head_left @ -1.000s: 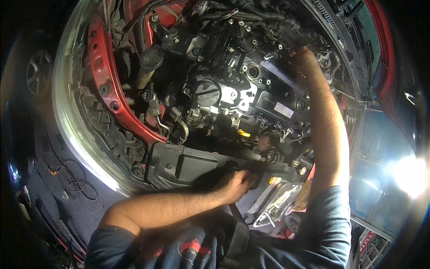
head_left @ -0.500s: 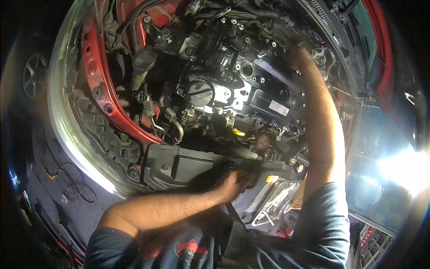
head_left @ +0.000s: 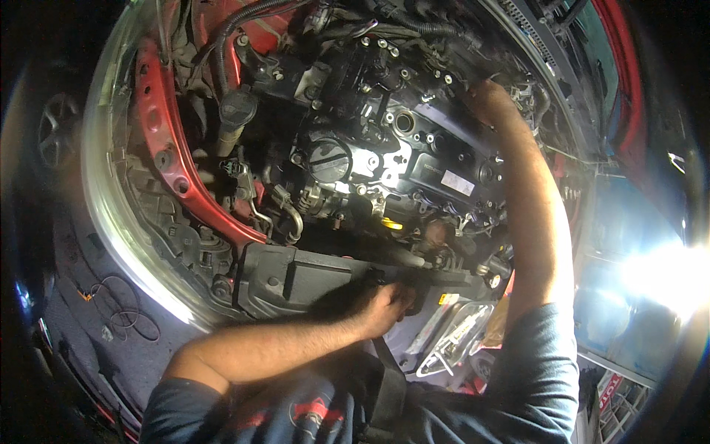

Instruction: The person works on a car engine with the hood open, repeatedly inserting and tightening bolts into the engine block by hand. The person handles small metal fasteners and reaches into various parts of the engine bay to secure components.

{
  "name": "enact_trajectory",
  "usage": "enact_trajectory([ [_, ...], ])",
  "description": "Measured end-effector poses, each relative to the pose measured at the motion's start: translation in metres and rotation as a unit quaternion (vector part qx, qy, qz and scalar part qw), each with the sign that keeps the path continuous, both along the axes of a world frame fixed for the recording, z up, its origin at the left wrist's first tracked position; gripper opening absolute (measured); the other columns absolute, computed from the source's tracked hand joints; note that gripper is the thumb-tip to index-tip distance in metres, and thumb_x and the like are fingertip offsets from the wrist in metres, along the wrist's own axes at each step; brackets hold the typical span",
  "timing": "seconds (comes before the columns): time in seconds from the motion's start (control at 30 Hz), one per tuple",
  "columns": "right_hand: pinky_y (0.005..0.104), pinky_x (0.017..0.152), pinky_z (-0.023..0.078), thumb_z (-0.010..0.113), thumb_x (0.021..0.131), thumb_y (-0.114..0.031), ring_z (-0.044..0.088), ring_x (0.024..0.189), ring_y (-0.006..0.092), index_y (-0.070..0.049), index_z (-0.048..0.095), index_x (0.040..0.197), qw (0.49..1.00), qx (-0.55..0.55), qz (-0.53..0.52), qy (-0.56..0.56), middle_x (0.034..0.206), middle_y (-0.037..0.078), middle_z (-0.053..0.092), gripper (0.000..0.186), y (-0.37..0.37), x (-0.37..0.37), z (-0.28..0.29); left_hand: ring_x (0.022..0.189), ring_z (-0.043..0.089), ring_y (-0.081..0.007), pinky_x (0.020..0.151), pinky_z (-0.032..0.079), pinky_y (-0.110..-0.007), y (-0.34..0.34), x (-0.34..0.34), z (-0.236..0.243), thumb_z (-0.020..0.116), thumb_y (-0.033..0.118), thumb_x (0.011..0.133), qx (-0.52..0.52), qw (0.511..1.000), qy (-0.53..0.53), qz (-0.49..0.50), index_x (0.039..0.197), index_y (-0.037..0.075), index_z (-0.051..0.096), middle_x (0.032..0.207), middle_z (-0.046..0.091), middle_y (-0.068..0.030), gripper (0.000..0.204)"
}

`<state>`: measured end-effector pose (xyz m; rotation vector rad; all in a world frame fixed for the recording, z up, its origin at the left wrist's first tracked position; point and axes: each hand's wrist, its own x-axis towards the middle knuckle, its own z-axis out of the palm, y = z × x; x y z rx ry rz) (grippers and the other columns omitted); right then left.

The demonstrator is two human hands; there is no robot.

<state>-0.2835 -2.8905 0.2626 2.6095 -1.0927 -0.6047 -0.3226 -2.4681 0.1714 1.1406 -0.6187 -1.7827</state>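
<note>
An uncovered car engine with a black valve cover (head_left: 436, 170) lies in front of me. My left hand (head_left: 388, 307) rests with curled fingers at the front edge of the black plastic panel (head_left: 310, 277); what its fingers close around is hidden. Stretched across the engine's right side, my right arm ends in my right hand (head_left: 492, 103) at the far right corner, beside hoses and wiring. Its fingers are bent together there, and what they grip is too dark to make out. A round black oil filler cap (head_left: 328, 162) sits on the engine's left part.
The red body rail (head_left: 170, 159) and headlight (head_left: 111, 237) curve along the left. A yellow dipstick handle (head_left: 392, 223) shows at the engine's front, with a brownish rounded shape (head_left: 436, 233) beside it. A bright lamp (head_left: 665, 281) glares at right. A looped thin cable (head_left: 126, 311) lies at lower left.
My right hand has shifted slightly nearer and to the left, and its bent fingers show more clearly. My left hand keeps its place on the panel's edge.
</note>
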Motion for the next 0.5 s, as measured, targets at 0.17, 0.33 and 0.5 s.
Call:
enact_trajectory([
  [0.17, 0.0467, 0.086, 0.052, 0.061, 0.089, -0.034, 0.065, 0.097, 0.0402, -0.002, 0.067, 0.098, 0.996, 0.025, 0.074, 0.032, 0.1, 0.023, 0.068, 0.034, 0.0, 0.003, 0.005, 0.065, 0.061, -0.0164, 0.064, 0.049, -0.035, -0.002, -0.002, -0.008, 0.049, 0.04, 0.1, -0.004, 0.999, -0.024, -0.038, 0.092, 0.004, 0.064, 0.069, 0.063, -0.0065, 0.04],
  [0.33, 0.0426, 0.086, 0.055, 0.055, 0.088, -0.021, 0.067, 0.1, 0.0339, -0.004, 0.071, 0.098, 0.987, 0.005, 0.061, 0.146, 0.108, 0.018, 0.068, 0.025, 0.003, 0.011, 0.009, 0.061, 0.05, -0.0129, 0.057, 0.044, -0.031, -0.002, -0.002, -0.005, 0.052, 0.027, 0.101, -0.013, 1.0, 0.008, 0.004, 0.086, 0.001, 0.06, 0.067, 0.056, -0.0036, 0.032],
  [0.5, 0.0448, 0.087, 0.052, 0.059, 0.088, -0.031, 0.065, 0.101, 0.0375, -0.003, 0.069, 0.099, 0.996, 0.024, 0.049, 0.072, 0.106, 0.021, 0.068, 0.032, 0.007, 0.007, 0.014, 0.061, 0.05, -0.0133, 0.058, 0.044, -0.032, -0.001, -0.002, -0.004, 0.053, 0.029, 0.101, -0.023, 1.0, -0.001, 0.001, 0.085, 0.001, 0.06, 0.066, 0.056, -0.0036, 0.033],
])
